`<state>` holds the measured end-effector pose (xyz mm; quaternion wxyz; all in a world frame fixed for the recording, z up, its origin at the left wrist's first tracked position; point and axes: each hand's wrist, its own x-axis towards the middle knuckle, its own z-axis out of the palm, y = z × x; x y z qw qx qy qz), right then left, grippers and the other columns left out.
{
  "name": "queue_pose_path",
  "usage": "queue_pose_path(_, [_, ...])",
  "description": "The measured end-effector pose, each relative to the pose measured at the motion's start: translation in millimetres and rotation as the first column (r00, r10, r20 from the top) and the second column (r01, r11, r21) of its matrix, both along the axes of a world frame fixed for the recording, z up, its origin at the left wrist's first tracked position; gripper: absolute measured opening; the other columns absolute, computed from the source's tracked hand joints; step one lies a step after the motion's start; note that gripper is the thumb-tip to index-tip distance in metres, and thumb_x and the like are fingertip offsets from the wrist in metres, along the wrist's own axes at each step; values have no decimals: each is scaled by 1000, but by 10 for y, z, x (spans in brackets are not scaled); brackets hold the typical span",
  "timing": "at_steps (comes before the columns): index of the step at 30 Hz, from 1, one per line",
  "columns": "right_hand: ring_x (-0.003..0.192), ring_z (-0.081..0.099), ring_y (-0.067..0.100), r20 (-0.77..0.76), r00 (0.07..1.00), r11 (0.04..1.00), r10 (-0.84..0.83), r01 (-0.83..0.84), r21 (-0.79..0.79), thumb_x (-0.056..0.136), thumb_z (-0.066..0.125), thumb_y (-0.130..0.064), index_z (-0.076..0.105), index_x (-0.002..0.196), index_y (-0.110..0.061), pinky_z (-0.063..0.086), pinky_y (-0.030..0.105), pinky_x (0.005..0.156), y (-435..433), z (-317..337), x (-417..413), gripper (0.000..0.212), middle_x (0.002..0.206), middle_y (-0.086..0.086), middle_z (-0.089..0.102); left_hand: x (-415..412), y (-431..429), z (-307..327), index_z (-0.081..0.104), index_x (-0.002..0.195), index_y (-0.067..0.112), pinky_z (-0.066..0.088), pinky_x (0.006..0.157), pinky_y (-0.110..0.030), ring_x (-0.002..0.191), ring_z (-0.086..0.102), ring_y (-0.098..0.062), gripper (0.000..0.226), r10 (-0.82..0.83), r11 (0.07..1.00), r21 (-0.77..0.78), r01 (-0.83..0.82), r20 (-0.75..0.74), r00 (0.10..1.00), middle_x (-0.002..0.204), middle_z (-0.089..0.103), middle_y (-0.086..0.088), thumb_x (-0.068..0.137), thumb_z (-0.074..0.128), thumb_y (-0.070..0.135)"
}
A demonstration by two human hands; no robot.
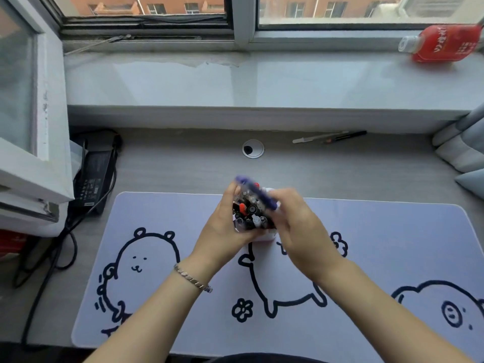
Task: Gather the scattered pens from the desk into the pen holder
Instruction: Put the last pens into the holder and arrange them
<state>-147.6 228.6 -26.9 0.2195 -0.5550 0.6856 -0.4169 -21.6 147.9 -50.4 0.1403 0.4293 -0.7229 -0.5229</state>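
Observation:
A white pen holder stands on the lilac desk mat, packed with several pens whose caps point up. My left hand wraps around its left side. My right hand grips a blue pen, blurred, slanting across the top of the holder. Two loose pens lie at the back right of the desk: a white pen and a black pen, side by side near the sill.
A black power adapter with cables sits at the left desk edge. A round cable grommet lies behind the holder. A red bottle rests on the windowsill. Grey cushions are at the right.

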Motion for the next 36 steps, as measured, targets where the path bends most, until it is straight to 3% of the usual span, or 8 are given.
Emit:
queue_pose_path(7, [80, 51, 10, -68, 992, 993, -103, 107, 57, 89, 47, -21, 59, 108, -16, 46, 31, 69, -104, -34, -23, 24, 97, -2, 59, -17, -21, 24, 21, 136, 42, 44, 99, -36, 116, 52, -8, 97, 11, 998, -57, -8, 44, 999, 131, 50, 15, 62, 82, 26])
queue_pose_path(10, [78, 53, 0, -101, 993, 996, -69, 75, 56, 84, 52, -16, 61, 103, -16, 43, 19, 67, -90, -75, 14, 20, 97, -6, 61, -65, 30, 120, 21, 140, 34, 40, 104, -34, 126, 42, -4, 102, 4, 987, -161, 1, 34, 999, 137, 44, 13, 59, 83, 33])
queue_pose_path(17, [56, 49, -7, -42, 990, 989, -138, 136, -52, 78, 58, -16, 49, 106, -39, 46, 24, 55, 25, 7, -94, 37, 86, -12, 61, -193, 126, 180, 42, 131, 20, 51, 87, -33, 113, 54, -12, 77, 37, 931, -365, -23, 29, 999, 131, 53, 5, 66, 79, 34])
queue_pose_path(23, [52, 59, 20, -278, 939, 970, -201, 152, -188, 73, 68, -16, 73, 81, -17, 49, 29, 42, -85, 51, -135, 9, 76, 3, 69, -247, 127, 117, 44, 131, 16, 46, 88, -27, 119, 53, -15, 73, 118, 919, -383, -95, 37, 992, 133, 54, 1, 69, 77, 33])
queue_pose_path(27, [45, 52, 25, -335, 894, 953, -298, 297, -55, 72, 67, -23, 64, 61, -15, 29, 15, 39, -82, 31, -93, 14, 69, 1, 59, -189, 86, 104, 36, 135, 24, 48, 86, -30, 116, 53, -12, 83, 72, 942, -330, -55, 40, 997, 132, 53, 5, 66, 78, 36])
queue_pose_path(30, [55, 53, 27, -365, 901, 950, -235, 292, 110, 79, 66, -27, 64, 66, -16, 26, 20, 43, -78, 83, -42, 17, 67, 2, 52, -155, 71, 91, 37, 135, 24, 48, 90, -29, 118, 52, -12, 80, 37, 942, -336, -24, 33, 999, 133, 51, 4, 67, 78, 33])
queue_pose_path(33, [61, 49, 17, -172, 969, 943, -179, 219, 251, 84, 61, -36, 64, 67, -18, 34, 28, 53, -98, 219, -172, 24, 63, -4, 54, -168, 72, 74, 42, 131, 21, 44, 95, -28, 120, 47, -10, 76, 5, 926, -378, -7, -6, 1000, 133, 51, 2, 66, 79, 32])
queue_pose_path(36, [44, 37, 4, 161, 951, 958, -262, 237, 162, 89, 51, -39, 58, 71, -30, 26, 14, 43, 56, 338, -363, 21, 44, -13, 44, -200, 48, 74, 43, 131, 23, 44, 95, -28, 112, 45, -7, 72, -20, 908, -418, 15, -9, 1000, 125, 50, 2, 68, 78, 31])
